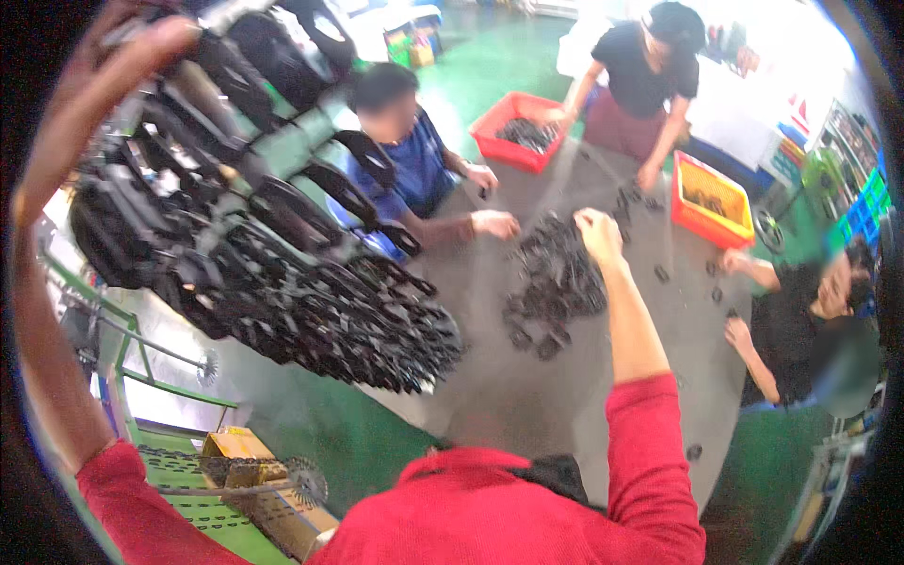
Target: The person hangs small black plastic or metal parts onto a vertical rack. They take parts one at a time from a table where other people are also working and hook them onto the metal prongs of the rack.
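Note:
At the upper left, my left hand point(141, 58) is raised and closed at the top of a long hanging bunch of black oval ring-like parts point(282, 235). The bunch fills much of the left side, and part of this hand is cut off or hidden. My right hand point(599, 235) is over the table at the edge of a heap of loose black parts point(556, 282). Its fingers are pinched together; whatever they hold, if anything, is too small to make out. Both my arms are in red sleeves.
The grey table point(640, 367) carries scattered black parts. A red basket point(485, 146) of dark parts and a red crate with a yellow inner basket point(716, 231) stand at its far side. Three people work around it. A green frame point(141, 377) with toothed wheels stands lower left.

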`<move>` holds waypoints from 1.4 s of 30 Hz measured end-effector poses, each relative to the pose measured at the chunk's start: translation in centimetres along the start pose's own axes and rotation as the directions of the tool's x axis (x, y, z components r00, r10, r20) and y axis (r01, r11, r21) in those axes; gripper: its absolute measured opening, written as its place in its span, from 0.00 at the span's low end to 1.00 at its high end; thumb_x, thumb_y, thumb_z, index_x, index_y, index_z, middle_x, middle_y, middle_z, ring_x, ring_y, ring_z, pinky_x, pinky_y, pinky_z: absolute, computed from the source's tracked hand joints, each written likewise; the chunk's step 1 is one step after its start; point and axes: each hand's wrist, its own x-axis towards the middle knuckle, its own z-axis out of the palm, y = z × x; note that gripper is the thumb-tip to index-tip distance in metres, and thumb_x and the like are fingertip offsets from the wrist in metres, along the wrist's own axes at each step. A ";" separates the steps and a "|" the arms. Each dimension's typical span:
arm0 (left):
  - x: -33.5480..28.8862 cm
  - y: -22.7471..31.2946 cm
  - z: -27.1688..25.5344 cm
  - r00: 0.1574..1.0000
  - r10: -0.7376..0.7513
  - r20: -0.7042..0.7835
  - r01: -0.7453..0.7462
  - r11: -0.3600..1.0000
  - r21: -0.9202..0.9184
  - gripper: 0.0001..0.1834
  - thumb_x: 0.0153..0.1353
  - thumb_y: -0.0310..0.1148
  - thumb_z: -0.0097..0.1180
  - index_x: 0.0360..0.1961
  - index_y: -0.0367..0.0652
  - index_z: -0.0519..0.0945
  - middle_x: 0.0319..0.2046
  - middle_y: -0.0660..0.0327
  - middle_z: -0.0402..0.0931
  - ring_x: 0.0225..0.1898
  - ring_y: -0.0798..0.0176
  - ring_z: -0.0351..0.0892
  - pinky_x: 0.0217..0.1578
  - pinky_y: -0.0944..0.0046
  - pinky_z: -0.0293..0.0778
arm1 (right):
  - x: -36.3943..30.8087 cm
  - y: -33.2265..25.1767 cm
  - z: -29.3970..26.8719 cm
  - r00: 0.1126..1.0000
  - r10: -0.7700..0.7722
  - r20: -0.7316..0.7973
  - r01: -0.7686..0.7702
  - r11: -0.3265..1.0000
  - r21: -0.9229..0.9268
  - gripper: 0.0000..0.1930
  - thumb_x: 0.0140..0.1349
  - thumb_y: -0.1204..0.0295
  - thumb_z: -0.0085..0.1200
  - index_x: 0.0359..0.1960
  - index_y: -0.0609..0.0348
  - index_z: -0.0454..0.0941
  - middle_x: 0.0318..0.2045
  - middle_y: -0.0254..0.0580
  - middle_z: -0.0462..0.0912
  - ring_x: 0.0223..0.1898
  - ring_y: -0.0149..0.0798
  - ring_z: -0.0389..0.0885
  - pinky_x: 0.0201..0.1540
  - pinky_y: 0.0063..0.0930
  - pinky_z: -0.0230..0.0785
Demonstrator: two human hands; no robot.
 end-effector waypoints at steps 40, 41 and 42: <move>2.2 1.3 2.1 0.975 0.186 -0.119 -0.158 0.965 0.208 0.22 0.54 0.41 0.52 0.46 0.36 0.71 0.43 0.48 0.70 0.46 0.49 0.69 0.48 0.60 0.64 | 7.9 -7.9 -11.9 0.935 -0.039 -0.353 0.137 0.956 0.259 0.07 0.53 0.72 0.50 0.25 0.64 0.77 0.17 0.43 0.77 0.20 0.36 0.78 0.28 0.32 0.67; 2.3 1.9 1.6 0.969 0.205 -0.140 -0.173 0.962 0.210 0.22 0.54 0.41 0.52 0.46 0.36 0.71 0.43 0.48 0.70 0.46 0.49 0.69 0.48 0.60 0.64 | 8.4 -2.5 -9.3 0.797 -0.272 -0.539 0.340 0.940 0.028 0.07 0.52 0.73 0.50 0.25 0.64 0.77 0.16 0.42 0.76 0.17 0.35 0.76 0.24 0.30 0.66; 2.0 1.8 1.4 0.976 0.198 -0.089 -0.177 0.964 0.197 0.24 0.54 0.42 0.51 0.48 0.36 0.70 0.44 0.48 0.70 0.47 0.49 0.69 0.49 0.59 0.64 | 6.6 -2.2 -7.4 0.929 -0.097 -0.357 0.231 0.906 0.354 0.07 0.52 0.71 0.50 0.25 0.63 0.77 0.14 0.40 0.75 0.16 0.33 0.74 0.23 0.30 0.65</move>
